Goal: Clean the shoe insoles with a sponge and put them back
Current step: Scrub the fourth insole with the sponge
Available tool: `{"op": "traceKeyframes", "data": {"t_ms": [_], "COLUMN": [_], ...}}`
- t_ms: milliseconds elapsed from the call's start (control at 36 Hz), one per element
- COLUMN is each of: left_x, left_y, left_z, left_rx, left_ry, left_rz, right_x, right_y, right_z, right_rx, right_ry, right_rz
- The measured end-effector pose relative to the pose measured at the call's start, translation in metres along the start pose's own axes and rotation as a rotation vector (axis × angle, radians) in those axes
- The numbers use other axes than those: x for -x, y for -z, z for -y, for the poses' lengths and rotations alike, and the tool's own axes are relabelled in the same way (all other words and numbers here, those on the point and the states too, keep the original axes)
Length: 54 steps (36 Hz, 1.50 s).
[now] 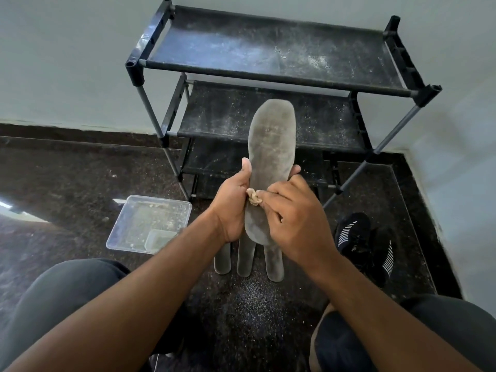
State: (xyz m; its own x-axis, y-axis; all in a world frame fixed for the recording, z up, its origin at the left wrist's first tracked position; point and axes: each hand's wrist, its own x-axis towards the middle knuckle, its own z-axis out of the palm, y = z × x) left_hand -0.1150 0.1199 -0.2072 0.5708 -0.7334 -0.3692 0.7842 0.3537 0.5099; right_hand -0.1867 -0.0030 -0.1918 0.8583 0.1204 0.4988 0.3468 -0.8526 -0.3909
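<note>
Insole point(271, 146) long axis upright (toe up); left hand point(233, 208) grips it, right hand point(298, 224) pinches sponge point(253, 196).

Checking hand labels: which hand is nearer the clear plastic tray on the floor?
Left. The left hand grips the insole just right of the tray; the right hand is farther right, pinching the sponge.

Left hand point(231, 208) cupped, gripping; right hand point(294, 224) pinching, fingers curled.
</note>
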Motion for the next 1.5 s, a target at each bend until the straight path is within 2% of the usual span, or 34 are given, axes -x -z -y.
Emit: {"op": "traceKeyframes", "data": {"t_ms": [56,167,361,528,611,694,861,1028,1194,1250,1306,1389,1500], "left_x": [-0.001,-0.001,0.001,0.0,0.0,-0.001,-0.001,-0.002,-0.004,-0.004,-0.005,-0.007,-0.009], "left_y": [0.0,0.007,0.005,0.011,0.011,0.01,0.014,0.013,0.019,0.02,0.02,0.02,0.019], "left_z": [-0.004,-0.01,-0.011,-0.011,-0.012,-0.013,-0.013,-0.015,-0.013,-0.013,-0.012,-0.008,0.006], "left_rx": [0.014,0.122,0.078,0.134,0.131,0.139,0.201,0.234,0.199,0.196,0.193,0.151,-0.008], "left_ry": [-0.002,-0.018,-0.022,-0.007,-0.02,-0.04,-0.021,-0.029,-0.038,-0.042,-0.044,-0.047,-0.083], "left_rz": [0.016,-0.007,0.048,0.03,0.006,0.006,0.034,0.028,0.003,-0.009,-0.035,-0.109,-0.262], "right_x": [0.002,0.012,0.001,0.012,0.005,0.002,0.019,0.004,0.022,0.018,0.011,0.001,-0.003], "right_y": [0.0,-0.003,0.0,-0.004,-0.001,0.0,-0.008,-0.001,-0.005,-0.001,0.005,0.014,0.02], "right_z": [0.005,0.022,0.003,0.024,0.008,0.005,0.028,0.004,0.034,0.028,0.018,0.0,-0.02], "right_rx": [-0.046,-0.12,0.001,-0.104,-0.003,-0.004,-0.118,-0.025,-0.21,-0.25,-0.298,-0.368,-0.372], "right_ry": [0.013,0.104,-0.024,0.117,0.038,-0.022,0.09,-0.077,0.069,0.023,-0.068,-0.301,-0.56], "right_rz": [0.01,0.15,0.021,0.167,0.085,0.024,0.178,0.025,0.328,0.37,0.315,0.199,0.145]}}
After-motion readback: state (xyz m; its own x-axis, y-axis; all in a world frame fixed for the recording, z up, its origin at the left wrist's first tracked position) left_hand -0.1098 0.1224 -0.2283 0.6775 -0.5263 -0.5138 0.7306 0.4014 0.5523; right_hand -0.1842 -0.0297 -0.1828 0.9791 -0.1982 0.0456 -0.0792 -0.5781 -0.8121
